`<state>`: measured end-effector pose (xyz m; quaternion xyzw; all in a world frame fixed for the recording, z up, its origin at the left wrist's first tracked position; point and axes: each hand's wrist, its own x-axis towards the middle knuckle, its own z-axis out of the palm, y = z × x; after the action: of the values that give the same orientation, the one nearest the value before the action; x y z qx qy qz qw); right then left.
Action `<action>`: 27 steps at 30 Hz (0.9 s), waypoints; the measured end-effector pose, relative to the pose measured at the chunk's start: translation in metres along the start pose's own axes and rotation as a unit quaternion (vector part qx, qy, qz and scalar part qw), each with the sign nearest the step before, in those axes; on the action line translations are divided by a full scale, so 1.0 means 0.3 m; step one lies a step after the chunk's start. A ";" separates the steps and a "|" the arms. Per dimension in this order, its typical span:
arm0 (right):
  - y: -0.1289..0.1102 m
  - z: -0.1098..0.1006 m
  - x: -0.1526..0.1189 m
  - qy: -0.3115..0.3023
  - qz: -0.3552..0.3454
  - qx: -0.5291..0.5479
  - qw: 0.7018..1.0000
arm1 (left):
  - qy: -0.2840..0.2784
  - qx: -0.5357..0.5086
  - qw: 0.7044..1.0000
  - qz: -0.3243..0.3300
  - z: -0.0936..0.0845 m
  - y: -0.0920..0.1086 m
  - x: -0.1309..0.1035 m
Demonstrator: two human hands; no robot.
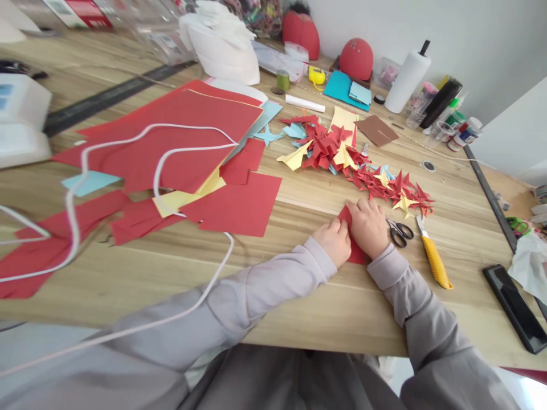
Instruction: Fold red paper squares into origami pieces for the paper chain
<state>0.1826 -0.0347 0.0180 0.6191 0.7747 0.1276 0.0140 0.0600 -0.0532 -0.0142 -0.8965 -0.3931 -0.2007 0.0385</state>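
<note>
Both of my hands are on a small piece of red paper [358, 255] on the wooden table. My left hand [334, 241] pinches its left side, fingers closed. Over its upper right part lies my right hand [368, 226], with fingers bent and pressed together on the paper. Much of the sheet is hidden beneath them. Just right of my right hand are black-handled scissors [400, 232] and a yellow utility knife [435, 259]. Beyond my hands spreads a heap of folded red, yellow and blue paper pieces [327, 147].
Large red sheets [179, 136] and cut red squares [243, 205] lie to the left, crossed by a white cable [73, 216]. A black phone [515, 307] rests near the right edge. Bottles, a white cylinder [408, 80] and a yellow tape measure [317, 75] stand at the back.
</note>
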 end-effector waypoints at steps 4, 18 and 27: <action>-0.002 -0.006 -0.025 0.020 -0.019 0.001 1.000 | 0.000 0.022 1.000 0.016 -0.004 0.005 0.001; -0.041 -0.027 -0.092 0.032 -0.057 0.037 0.997 | 0.014 -0.086 0.996 0.030 -0.011 -0.164 0.071; -0.069 -0.046 -0.110 0.004 -0.054 0.061 0.997 | -0.085 -0.052 0.995 -0.007 -0.011 -0.188 0.091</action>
<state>0.1682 -0.0730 0.0223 0.5760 0.8131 0.0816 -0.0197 0.0350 0.0036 -0.0054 -0.9082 -0.3907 -0.1438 -0.0429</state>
